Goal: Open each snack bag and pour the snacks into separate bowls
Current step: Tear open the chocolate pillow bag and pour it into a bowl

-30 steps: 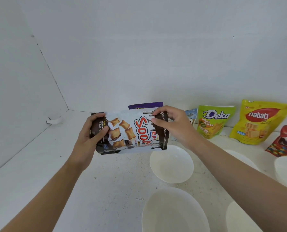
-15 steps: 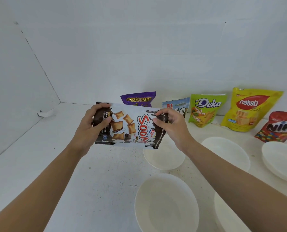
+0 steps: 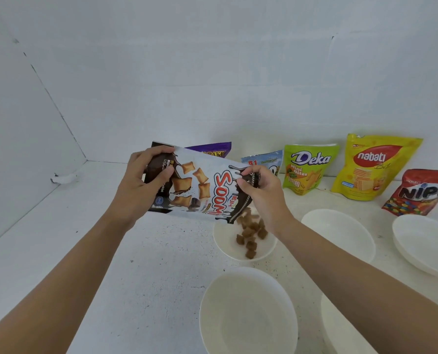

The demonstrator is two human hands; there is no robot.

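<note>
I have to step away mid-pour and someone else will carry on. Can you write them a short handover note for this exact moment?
Left hand grips the bottom end of the brown-and-white Soom snack bag; right hand holds its open end, tilted down.
Brown pillow-shaped snacks are falling into the small white bowl under the bag.
Done: this bag is open and partly poured.
Left: finish emptying it. The purple bag, blue bag, green Deka bag, yellow Nabati bag and red Nips bag wait along the wall. The other white bowls visible hold nothing, such as the near bowl.
</note>
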